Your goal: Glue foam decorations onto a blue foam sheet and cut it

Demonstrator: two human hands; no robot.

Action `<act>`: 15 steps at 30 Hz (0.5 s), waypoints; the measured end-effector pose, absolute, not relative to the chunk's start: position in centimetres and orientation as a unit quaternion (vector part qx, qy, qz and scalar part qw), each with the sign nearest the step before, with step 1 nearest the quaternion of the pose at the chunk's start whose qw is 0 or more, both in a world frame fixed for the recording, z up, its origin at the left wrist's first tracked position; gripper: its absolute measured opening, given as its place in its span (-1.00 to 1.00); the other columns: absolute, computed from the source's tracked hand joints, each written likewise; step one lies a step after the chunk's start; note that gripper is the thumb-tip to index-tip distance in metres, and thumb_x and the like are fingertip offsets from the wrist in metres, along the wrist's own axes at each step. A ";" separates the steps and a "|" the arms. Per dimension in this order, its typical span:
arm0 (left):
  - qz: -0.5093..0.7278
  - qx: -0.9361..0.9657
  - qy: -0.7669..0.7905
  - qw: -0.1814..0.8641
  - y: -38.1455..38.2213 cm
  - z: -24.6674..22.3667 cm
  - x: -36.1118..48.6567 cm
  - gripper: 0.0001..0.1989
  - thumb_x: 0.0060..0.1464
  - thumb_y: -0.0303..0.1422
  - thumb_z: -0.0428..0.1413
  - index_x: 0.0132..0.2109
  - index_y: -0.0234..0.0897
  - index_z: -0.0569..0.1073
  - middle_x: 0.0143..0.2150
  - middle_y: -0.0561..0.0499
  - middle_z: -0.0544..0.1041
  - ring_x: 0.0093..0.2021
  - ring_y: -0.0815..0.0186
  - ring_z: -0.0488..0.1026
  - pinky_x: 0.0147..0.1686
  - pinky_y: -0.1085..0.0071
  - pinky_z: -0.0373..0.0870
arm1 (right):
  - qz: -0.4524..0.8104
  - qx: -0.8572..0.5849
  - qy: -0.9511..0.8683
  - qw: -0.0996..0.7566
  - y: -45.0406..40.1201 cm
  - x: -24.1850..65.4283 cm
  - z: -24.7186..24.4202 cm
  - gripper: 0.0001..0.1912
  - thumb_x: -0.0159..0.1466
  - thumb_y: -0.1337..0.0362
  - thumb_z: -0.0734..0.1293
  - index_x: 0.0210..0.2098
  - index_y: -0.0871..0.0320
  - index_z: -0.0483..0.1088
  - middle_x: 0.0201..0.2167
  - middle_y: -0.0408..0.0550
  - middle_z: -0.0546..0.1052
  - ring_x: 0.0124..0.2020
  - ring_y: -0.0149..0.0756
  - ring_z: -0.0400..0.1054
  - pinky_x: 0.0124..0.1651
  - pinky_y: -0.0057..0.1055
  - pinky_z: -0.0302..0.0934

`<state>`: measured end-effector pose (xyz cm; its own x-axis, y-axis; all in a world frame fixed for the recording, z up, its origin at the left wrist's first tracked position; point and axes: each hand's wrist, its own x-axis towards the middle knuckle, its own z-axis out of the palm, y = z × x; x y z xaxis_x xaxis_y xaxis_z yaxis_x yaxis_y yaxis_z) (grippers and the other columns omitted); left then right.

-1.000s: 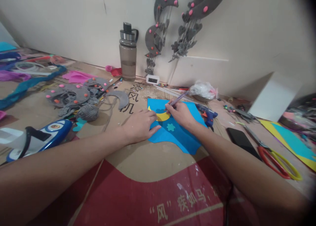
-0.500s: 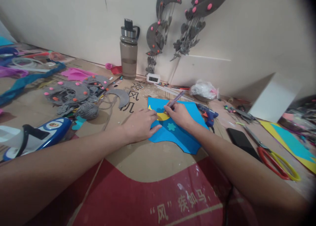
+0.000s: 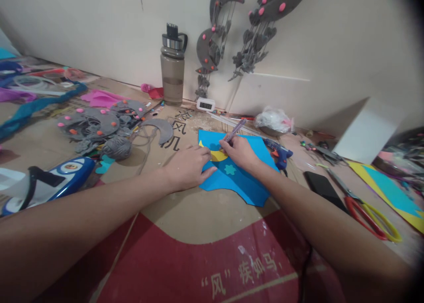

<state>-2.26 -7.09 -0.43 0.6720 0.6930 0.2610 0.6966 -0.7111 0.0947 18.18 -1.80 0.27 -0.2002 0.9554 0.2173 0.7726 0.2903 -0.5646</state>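
Blue paper (image 3: 247, 186) carries a yellow crescent (image 3: 217, 156) I see steadied by the left hand (image 3: 189, 168), thumb apart, while the right hand (image 3: 241, 152), fingers clamped on a pen (image 3: 236, 129), seems midway through tracing.

Blue paper (image 3: 243, 186) looks matt to me against glossy, red-printed cardboard (image 3: 159, 267). Scissors (image 3: 353, 198) pair metal blades with plastic handles; the bottle (image 3: 172, 71) is translucent plastic.

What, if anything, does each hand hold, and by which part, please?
The right hand holds the purple pen by its lower part. The left hand grips nothing visible; it lies partly over the yellow crescent.
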 end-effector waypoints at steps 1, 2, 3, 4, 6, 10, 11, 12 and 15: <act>-0.140 -0.914 -0.380 0.007 -7.1 -0.4 -2.3 -0.56 0.33 -0.11 -0.02 0.06 -0.35 0.54 0.07 -0.19 0.55 0.10 0.01 0.47 0.09 0.06 0.34 | 0.172 -0.574 -0.754 0.268 -1.8 18.1 0.3 -0.76 0.36 0.21 0.29 -0.42 0.12 0.42 -0.44 0.00 0.60 -0.38 -0.18 0.51 -0.27 -0.32 0.31; -0.139 -0.915 -0.379 0.010 -7.1 -0.5 -2.3 -0.56 0.34 -0.11 -0.02 0.06 -0.35 0.53 0.07 -0.19 0.55 0.09 0.01 0.47 0.09 0.06 0.34 | 0.174 -0.577 -0.753 0.266 -1.9 18.0 0.4 -0.77 0.36 0.21 0.29 -0.42 0.13 0.42 -0.44 0.00 0.60 -0.37 -0.17 0.51 -0.26 -0.31 0.31; -0.140 -0.915 -0.378 0.013 -7.1 -0.5 -2.3 -0.56 0.34 -0.11 -0.03 0.06 -0.35 0.53 0.07 -0.18 0.55 0.09 0.02 0.47 0.09 0.06 0.34 | 0.175 -0.577 -0.752 0.266 -2.0 17.8 0.5 -0.77 0.36 0.22 0.29 -0.41 0.13 0.43 -0.44 0.01 0.60 -0.37 -0.16 0.51 -0.25 -0.30 0.31; -0.141 -0.915 -0.378 0.017 -7.0 -0.5 -2.3 -0.56 0.34 -0.11 -0.03 0.06 -0.34 0.53 0.07 -0.18 0.55 0.09 0.02 0.47 0.09 0.06 0.34 | 0.174 -0.577 -0.752 0.266 -2.0 17.7 0.5 -0.77 0.36 0.22 0.29 -0.41 0.13 0.44 -0.44 0.01 0.60 -0.37 -0.16 0.51 -0.24 -0.30 0.31; -0.143 -0.915 -0.377 0.022 -7.0 -0.6 -2.3 -0.56 0.34 -0.10 -0.04 0.06 -0.34 0.54 0.06 -0.17 0.55 0.08 0.03 0.47 0.09 0.07 0.35 | 0.172 -0.577 -0.752 0.267 -2.1 17.5 0.6 -0.76 0.36 0.23 0.29 -0.42 0.13 0.43 -0.44 0.01 0.60 -0.38 -0.16 0.51 -0.25 -0.29 0.31; -0.137 -0.915 -0.378 0.020 -7.0 -0.6 -2.2 -0.56 0.34 -0.11 -0.03 0.05 -0.35 0.54 0.06 -0.16 0.56 0.08 0.02 0.47 0.09 0.07 0.35 | 0.169 -0.575 -0.755 0.267 -2.1 17.2 0.3 -0.73 0.37 0.20 0.29 -0.45 0.13 0.40 -0.43 0.02 0.61 -0.41 -0.18 0.50 -0.30 -0.31 0.30; -0.136 -0.915 -0.379 0.020 -7.0 -0.6 -2.2 -0.56 0.34 -0.11 -0.02 0.05 -0.36 0.54 0.05 -0.16 0.56 0.08 0.02 0.47 0.09 0.07 0.35 | 0.165 -0.572 -0.757 0.270 -2.0 17.2 0.2 -0.73 0.36 0.20 0.29 -0.45 0.12 0.40 -0.43 0.02 0.61 -0.41 -0.19 0.49 -0.31 -0.32 0.30; -0.135 -0.915 -0.379 0.019 -7.0 -0.5 -2.2 -0.56 0.34 -0.11 -0.02 0.05 -0.36 0.54 0.05 -0.16 0.56 0.08 0.02 0.47 0.09 0.07 0.34 | 0.162 -0.567 -0.760 0.273 -2.0 17.1 0.2 -0.74 0.36 0.20 0.29 -0.46 0.12 0.39 -0.44 0.02 0.61 -0.42 -0.20 0.49 -0.32 -0.32 0.31; -0.133 -0.915 -0.380 0.017 -7.1 -0.4 -2.2 -0.56 0.34 -0.11 -0.03 0.04 -0.36 0.55 0.04 -0.16 0.56 0.06 0.03 0.48 0.08 0.07 0.34 | 0.159 -0.558 -0.767 0.274 -1.9 17.0 0.0 -0.76 0.36 0.19 0.29 -0.43 0.11 0.41 -0.44 0.00 0.61 -0.41 -0.21 0.49 -0.31 -0.33 0.32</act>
<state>-2.16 -7.08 -0.38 0.6753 0.6918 0.2557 0.7009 -0.7099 0.0692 16.97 -1.88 0.04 -0.2258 0.9433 0.2432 0.7688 0.3259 -0.5502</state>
